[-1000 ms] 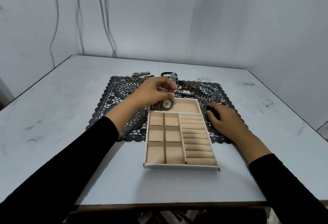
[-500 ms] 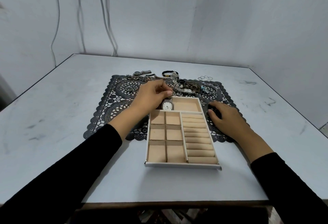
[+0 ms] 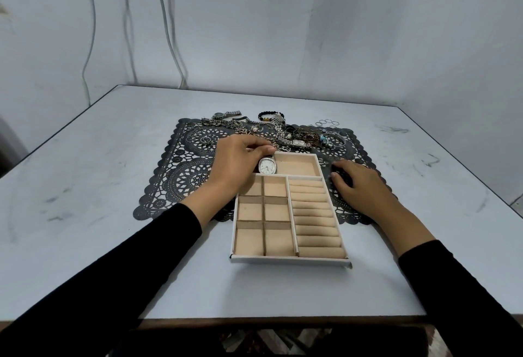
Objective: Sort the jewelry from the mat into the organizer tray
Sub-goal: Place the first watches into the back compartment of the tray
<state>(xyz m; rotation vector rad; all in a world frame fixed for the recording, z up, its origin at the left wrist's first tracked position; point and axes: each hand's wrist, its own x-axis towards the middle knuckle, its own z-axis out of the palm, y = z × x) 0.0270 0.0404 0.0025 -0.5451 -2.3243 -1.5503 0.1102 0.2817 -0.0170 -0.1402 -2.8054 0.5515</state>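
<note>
We see the left hand [image 3: 237, 164] with its grip closed on the strap of a watch [image 3: 267, 165], whose face lies at the left end of the long far compartment of the tray [image 3: 288, 261]. The right hand [image 3: 359, 187] rests on the mat [image 3: 175, 178] just beside the tray's right wall, its grip relaxed and apart, holding nothing we can see. The risk, as we judge it, is that the strap bunches up or hangs over the divider, so the watch sits tilted and crowds the compartment. A hasty release could also nudge the tray, which lies only partly on the mat. The heap of chains [image 3: 283, 136] behind the tray may drag neighbours along when one piece is lifted. We count one tray with six square compartments, one long one and about ten ring rolls. There are three watches: one in the tray, a square-faced watch [image 3: 300, 143] in the heap, and a round watch [image 3: 226, 115] on the desk [image 3: 85, 187] past the mat. We also count one bead bracelet [image 3: 266, 115] and roughly five thin rings [image 3: 327, 122] on the desk, while the chains are too tangled to count.
</note>
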